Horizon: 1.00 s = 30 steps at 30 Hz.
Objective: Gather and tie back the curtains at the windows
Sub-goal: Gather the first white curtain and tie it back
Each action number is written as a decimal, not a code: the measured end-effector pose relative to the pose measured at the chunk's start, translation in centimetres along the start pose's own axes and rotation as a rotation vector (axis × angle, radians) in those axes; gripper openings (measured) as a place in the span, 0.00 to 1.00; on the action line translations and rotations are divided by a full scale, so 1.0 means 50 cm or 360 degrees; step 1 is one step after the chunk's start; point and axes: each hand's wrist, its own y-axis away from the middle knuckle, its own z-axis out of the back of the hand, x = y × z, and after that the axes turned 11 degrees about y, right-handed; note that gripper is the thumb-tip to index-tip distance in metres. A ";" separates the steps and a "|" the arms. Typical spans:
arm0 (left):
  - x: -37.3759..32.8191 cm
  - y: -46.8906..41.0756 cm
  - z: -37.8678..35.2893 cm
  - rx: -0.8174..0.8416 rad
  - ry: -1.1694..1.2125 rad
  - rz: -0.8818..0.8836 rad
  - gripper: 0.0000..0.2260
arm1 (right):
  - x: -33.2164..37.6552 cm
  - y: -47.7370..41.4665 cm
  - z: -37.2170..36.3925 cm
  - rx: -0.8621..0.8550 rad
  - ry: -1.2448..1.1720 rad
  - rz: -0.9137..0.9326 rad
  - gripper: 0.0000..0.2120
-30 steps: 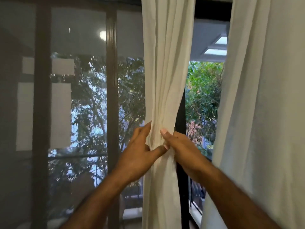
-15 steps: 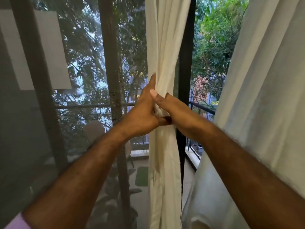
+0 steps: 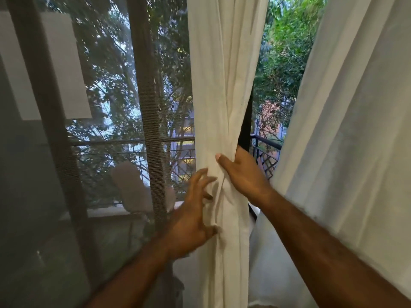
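A gathered cream curtain (image 3: pixel 224 74) hangs as a narrow bunch in the middle of the head view. My right hand (image 3: pixel 242 174) grips the bunch from its right side, thumb across the front and fingers hidden behind the cloth. Lower and to the left, my left hand (image 3: pixel 193 216) has its fingers spread, and their tips touch the bunch's left edge without gripping it. A second, wider cream curtain (image 3: pixel 355 130) hangs loose on the right, over my right forearm.
A dark mesh screen with upright frame bars (image 3: pixel 146 107) covers the window on the left. Between the two curtains a gap shows a black balcony railing (image 3: pixel 265 150) and green trees. A pale chair (image 3: pixel 133 185) stands outside behind the screen.
My left hand has let go of the bunch, dropped lower and spread its fingers. My right hand keeps its grip on the curtain. The view has tilted downward.
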 end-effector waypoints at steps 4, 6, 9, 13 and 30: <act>0.066 0.066 -0.048 0.0106 -0.0766 -0.0233 0.30 | -0.010 0.002 -0.009 -0.0038 0.0053 -0.0002 0.18; 0.084 0.072 -0.048 0.0127 -0.0802 -0.0299 0.27 | -0.010 0.002 -0.011 -0.0027 0.0056 -0.0013 0.19; 0.068 0.063 -0.045 0.0141 -0.0929 -0.0276 0.18 | -0.013 0.004 -0.010 0.0019 0.0041 0.0001 0.19; 0.018 0.062 -0.042 0.0108 -0.0845 -0.0026 0.11 | -0.016 0.006 -0.006 0.0039 0.0012 -0.0015 0.20; 0.027 0.051 -0.053 0.0239 -0.1341 0.0072 0.25 | -0.002 0.007 -0.009 0.0051 0.0023 0.0026 0.20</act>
